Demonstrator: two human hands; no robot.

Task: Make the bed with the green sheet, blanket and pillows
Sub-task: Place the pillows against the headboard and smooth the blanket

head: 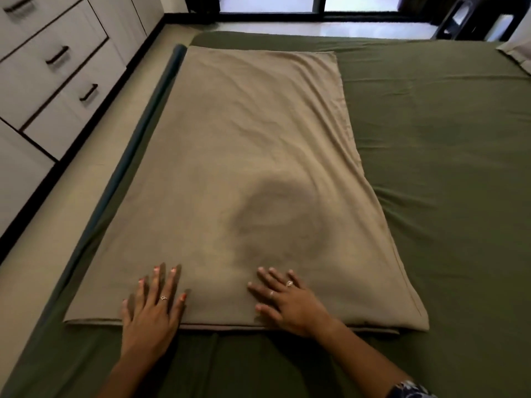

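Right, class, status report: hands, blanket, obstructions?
Left hand and right hand open, flat on folded tan blanket. Blanket on green sheet. Nothing obstructing.

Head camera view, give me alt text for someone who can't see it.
Both hands, left hand and right hand, press flat on the near edge of a folded tan blanket lying on a green sheet. White drawers stand left.

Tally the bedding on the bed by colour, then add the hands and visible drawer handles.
Green sheet: 1
Tan folded blanket: 1
White pillow, only a corner showing at the right edge: 1
Hands, left hand and right hand, both flat on the blanket: 2
Drawer handles: 3
Total: 8
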